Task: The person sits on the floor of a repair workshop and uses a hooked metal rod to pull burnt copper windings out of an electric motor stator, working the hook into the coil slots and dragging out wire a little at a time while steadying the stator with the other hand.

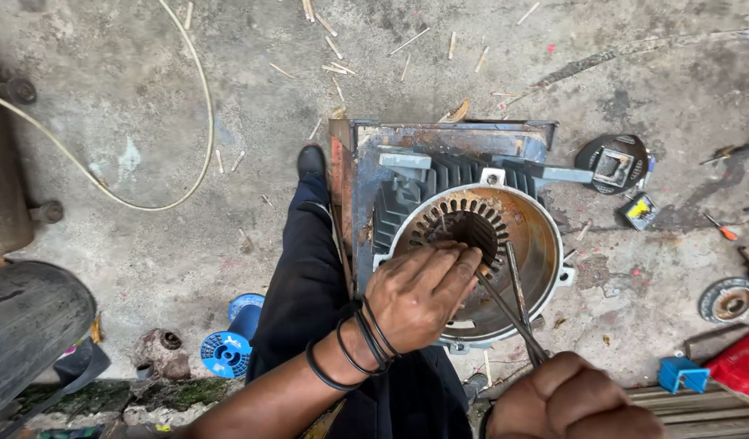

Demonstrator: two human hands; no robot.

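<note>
Our left hand [419,297] rests spread on the motor housing [472,244]. Our right hand [574,398] grips pliers [513,301] fisted. A red package [740,366] lies right of the housing.

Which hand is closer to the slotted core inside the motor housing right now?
Left. The left hand rests on the slotted core; the right hand is back below the housing, gripping long pliers.

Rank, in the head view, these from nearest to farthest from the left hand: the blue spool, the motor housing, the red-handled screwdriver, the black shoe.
From the left hand:
1. Motor housing, directly under its fingers, touching.
2. Black shoe, up and to the left, and blue spool, lower left: too close to call.
3. Red-handled screwdriver, far right on the floor.
</note>
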